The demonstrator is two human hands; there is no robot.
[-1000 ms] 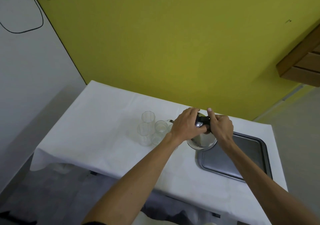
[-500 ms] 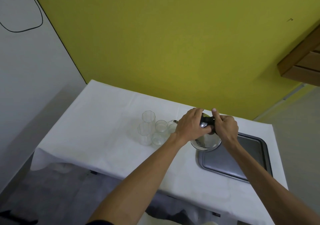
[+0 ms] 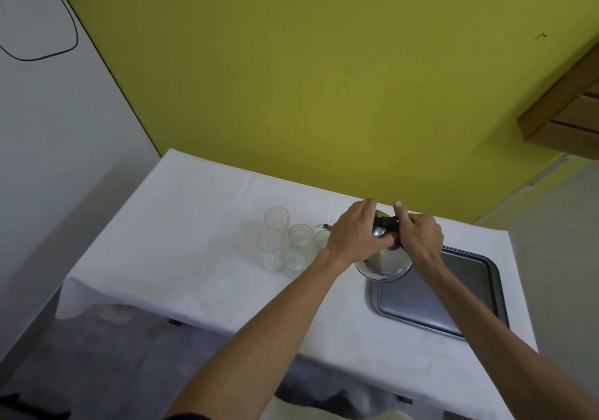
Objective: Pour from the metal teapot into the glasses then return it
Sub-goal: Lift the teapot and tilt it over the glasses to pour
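A shiny metal teapot with a black handle is held tilted to the left above the table, its spout over a small glass. My left hand lies over the pot's lid and top. My right hand grips the black handle. Several clear glasses stand in a cluster left of the pot: a tall one at the back, another tall one in front, a short one and a low one. Whether liquid is flowing I cannot tell.
A grey metal tray lies on the white tablecloth at the right, just under the pot's base. A yellow wall stands behind the table, a white wall at the left, and a wooden shelf at the upper right.
Both hands and the teapot have shifted slightly to the right, toward the tray. The pot stays tilted toward the glasses, and the glasses have not moved.
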